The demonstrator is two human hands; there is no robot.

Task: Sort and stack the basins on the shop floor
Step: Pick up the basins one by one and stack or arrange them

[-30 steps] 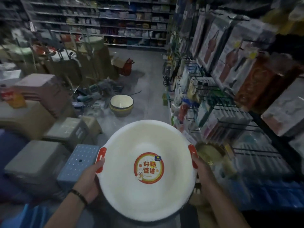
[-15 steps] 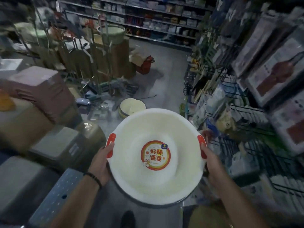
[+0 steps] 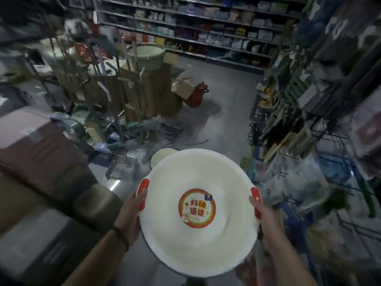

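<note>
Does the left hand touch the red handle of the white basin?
Touching. The head view shows the left hand with its thumb on the red handle of the white basin.

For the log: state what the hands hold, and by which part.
The white basin, by its red rim handles: left hand on one, right hand opposite.

Person, two arms in view.
Left hand: bare.
Wristband: dark, thin, apparently beaded; encircles the left wrist just behind the hand.
Left forearm: bare from the wristband back to the lower frame edge.
Right hand and right forearm: bare, opposite the wristband.
</note>
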